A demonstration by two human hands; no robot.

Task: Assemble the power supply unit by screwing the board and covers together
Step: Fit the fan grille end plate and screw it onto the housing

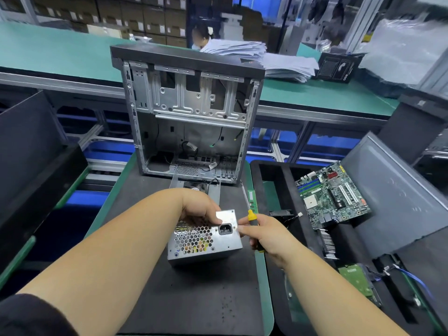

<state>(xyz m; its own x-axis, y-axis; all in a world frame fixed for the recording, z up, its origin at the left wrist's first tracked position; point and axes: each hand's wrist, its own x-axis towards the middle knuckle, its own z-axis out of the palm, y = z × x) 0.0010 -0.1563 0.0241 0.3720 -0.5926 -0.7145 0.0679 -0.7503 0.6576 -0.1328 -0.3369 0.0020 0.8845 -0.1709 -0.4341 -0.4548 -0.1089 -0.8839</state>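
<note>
Power supply unit (pixel 204 240) stood on dark mat (pixel 184 299), socket face up, gripped at top edge by left hand (pixel 197 208), likely for steadying. Screwdriver (pixel 251 217) clasped in right hand (pixel 265 235), fingertips beside corner, presumably for screw. Open case (pixel 191 112) behind.

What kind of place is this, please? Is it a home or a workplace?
Most likely a workplace: a computer assembly or repair line. An open computer case stands on the bench, a motherboard lies in a tray, and stacked cartons fill the background.
</note>
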